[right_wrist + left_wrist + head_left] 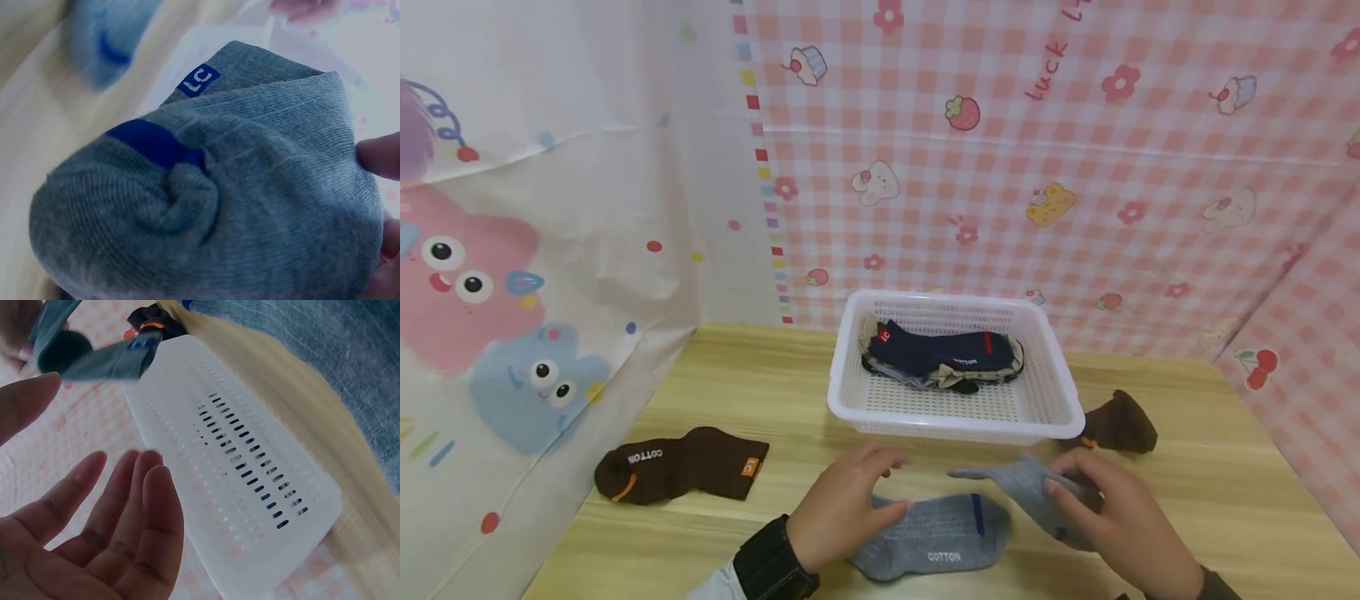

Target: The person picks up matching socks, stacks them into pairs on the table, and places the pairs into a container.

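Observation:
A grey-blue sock with a navy band and an LC tag is pinched in my right hand, lifted off the table. In the right wrist view this sock hangs partly folded over, its toe end nearest the camera. A matching grey sock marked COTTON lies flat on the table. My left hand is over that sock's cuff end, fingers spread and relaxed; whether it touches the sock I cannot tell. The left wrist view shows the left hand with nothing between thumb and fingers.
Behind the hands stands a white plastic basket with several socks inside, a navy sock on top. One brown sock lies flat at the left; another brown sock is bunched beside the basket's right. Patterned cloth hangs behind.

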The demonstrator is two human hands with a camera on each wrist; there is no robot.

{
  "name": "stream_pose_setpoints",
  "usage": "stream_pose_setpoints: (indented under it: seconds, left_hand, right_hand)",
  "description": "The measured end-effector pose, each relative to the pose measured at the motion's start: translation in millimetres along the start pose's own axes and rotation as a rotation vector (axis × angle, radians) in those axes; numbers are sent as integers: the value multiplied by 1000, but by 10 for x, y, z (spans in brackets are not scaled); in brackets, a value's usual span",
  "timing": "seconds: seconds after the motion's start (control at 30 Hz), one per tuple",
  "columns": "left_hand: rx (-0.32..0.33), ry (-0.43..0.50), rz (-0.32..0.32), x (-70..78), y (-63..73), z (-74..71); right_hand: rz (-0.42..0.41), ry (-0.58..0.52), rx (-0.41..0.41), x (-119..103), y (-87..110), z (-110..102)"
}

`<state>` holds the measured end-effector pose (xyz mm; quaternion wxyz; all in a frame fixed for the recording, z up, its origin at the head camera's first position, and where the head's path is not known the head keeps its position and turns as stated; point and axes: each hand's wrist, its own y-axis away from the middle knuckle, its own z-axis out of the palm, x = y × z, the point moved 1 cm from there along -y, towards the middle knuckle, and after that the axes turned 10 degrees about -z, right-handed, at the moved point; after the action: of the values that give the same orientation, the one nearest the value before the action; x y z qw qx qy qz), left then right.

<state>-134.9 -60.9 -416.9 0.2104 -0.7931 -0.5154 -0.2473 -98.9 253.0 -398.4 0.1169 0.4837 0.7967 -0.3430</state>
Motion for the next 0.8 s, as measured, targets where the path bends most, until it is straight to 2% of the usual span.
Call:
stream_pose_setpoints:
  seconds: [0.13, 0.37, 0.63, 0.8]
  left_hand:
    - [14, -11, 3, 0, -12, 37]
    - [23, 6, 3, -2, -19, 8]
    - [127, 15, -7, -26, -38, 5]
    - [152, -29, -28, -91, -68, -16]
  right_hand:
    - [-64, -92, -1, -177, -111, 115]
    - [-62, -226, -49, -416, -279, 324]
    - [-65, -346, -94, -513, -399, 585]
    - [-63, -380, -94, -489, -453, 665]
